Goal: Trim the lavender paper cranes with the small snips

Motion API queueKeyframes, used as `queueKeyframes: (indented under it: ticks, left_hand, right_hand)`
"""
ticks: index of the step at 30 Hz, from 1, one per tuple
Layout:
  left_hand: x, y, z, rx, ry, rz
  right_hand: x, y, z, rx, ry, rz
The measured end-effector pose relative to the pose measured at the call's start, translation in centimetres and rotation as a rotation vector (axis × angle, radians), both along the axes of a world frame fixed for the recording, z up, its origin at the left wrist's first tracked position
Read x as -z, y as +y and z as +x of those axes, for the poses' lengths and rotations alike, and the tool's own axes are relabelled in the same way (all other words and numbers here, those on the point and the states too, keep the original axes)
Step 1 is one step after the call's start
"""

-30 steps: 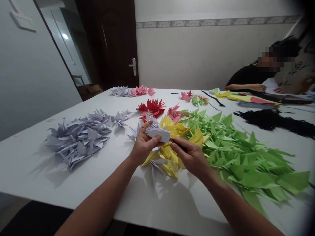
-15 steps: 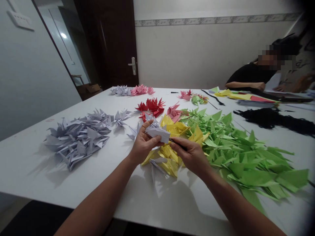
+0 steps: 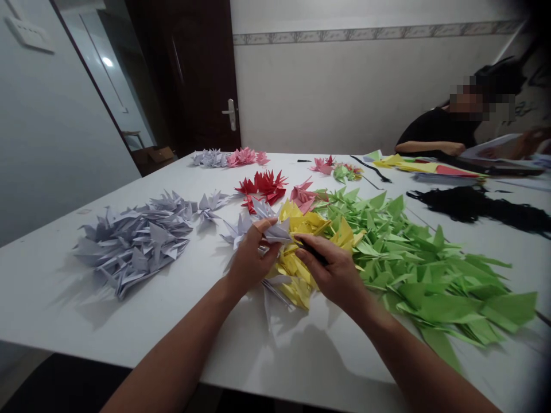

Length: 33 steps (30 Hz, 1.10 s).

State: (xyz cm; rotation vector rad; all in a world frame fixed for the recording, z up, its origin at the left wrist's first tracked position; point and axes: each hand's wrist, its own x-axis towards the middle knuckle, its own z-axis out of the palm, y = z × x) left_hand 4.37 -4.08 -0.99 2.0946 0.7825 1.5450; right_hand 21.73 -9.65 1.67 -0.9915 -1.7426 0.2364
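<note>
Pinched in my left hand (image 3: 251, 259) is a white folded-paper piece (image 3: 279, 231) with pointed petals, held above the yellow paper pieces. My right hand (image 3: 338, 269) is closed around a slim dark tool (image 3: 313, 251); its tip points left at the white piece, and I cannot tell whether they touch. Beneath both hands lie yellow folded pieces (image 3: 297, 282) and a few white ones (image 3: 237, 230). Close on the right spreads a large heap of green folded pieces (image 3: 430, 275). A heap of pale lilac-white pieces (image 3: 138, 241) lies to the left.
Red (image 3: 263, 186) and pink folded pieces (image 3: 303, 196) lie beyond my hands on the white table (image 3: 86, 335). Black tassel-like strands (image 3: 477, 207) and stacked coloured paper (image 3: 413, 166) are at the right. A person in black (image 3: 434, 132) sits across at the far right.
The white paper piece has turned in my left hand, from a flat broad side to a narrower pointed view. The other person's paper has shifted.
</note>
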Motion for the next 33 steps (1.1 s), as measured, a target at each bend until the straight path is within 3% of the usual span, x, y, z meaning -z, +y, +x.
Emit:
queueKeyframes:
  ticks: [8,17,33]
  left_hand:
    - [0.3,-0.1,-0.2,-0.020,0.128,0.187]
    - [-0.7,-0.7,-0.1,-0.047,0.163,0.222]
    - [-0.8,-0.5,-0.2,-0.067,0.152,0.148]
  right_hand:
    - [0.4,0.0,0.0,-0.077,-0.085,-0.002]
    - [0.4,0.0,-0.1,-0.078,-0.127,-0.059]
    - [0.5,0.4,0.5,-0.045,-0.070,-0.075]
